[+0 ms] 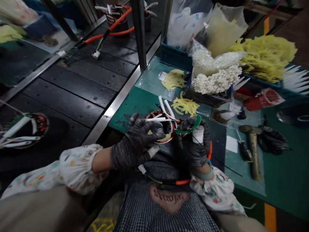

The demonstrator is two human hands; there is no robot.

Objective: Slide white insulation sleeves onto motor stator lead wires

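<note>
A wound motor stator [161,127] with copper-coloured windings sits upright between my gloved hands, with several white sleeved leads rising from it. My left hand [136,141], in a grey knit glove, grips the stator's near side and hides part of it. My right hand [196,144], also gloved, pinches a white sleeve [198,134] and a green loop [190,128] at the stator's right edge. An orange cable [182,182] and thinner coloured wires curve below my hands, across my lap.
To the left runs a black segmented conveyor [79,87] behind a steel rail [116,104], carrying other stators with orange cables. A steel post [139,32] rises there. The green mat [265,174] holds a hammer [253,148], a small tool, bags of white pieces and yellow strips.
</note>
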